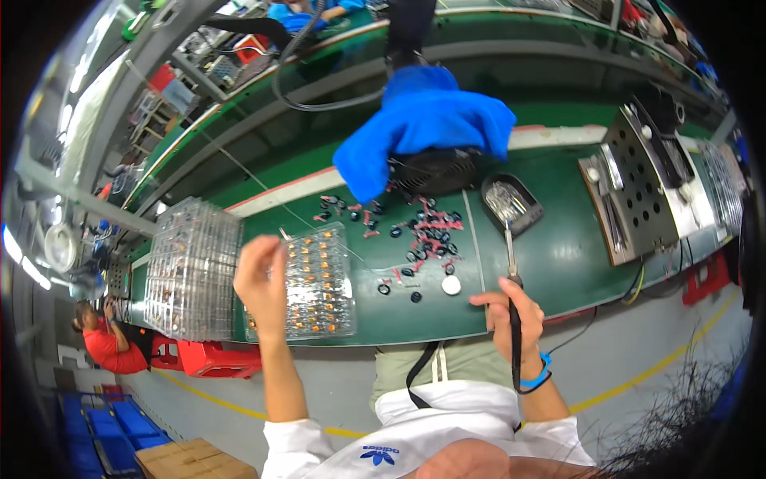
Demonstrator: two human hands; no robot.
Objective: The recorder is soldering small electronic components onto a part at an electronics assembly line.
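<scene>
My right hand [519,319] is wrapped around a soldering iron [512,259], a slim tool with a metal shaft and a black handle. Its tip reaches into a black scoop-shaped container [533,215] holding silvery metal shavings. Raised over the left edge of a clear plastic tray [349,307], my left hand [259,275] has its fingers drawn together. A tiny pinkish bit shows at its fingertips, too small to name. Rows of small copper-coloured parts [325,275] sit in the tray. Right of it lie several small round black parts with pink leads [431,235], scattered on the green bench.
Stacked clear trays [191,271] stand at the left. A fan [435,172] draped with a blue cloth [431,120] hangs over the bench's far side. A white round disc [452,285] lies near the front edge. At right stands a perforated metal box [638,180]. Another person [116,347] sits far left.
</scene>
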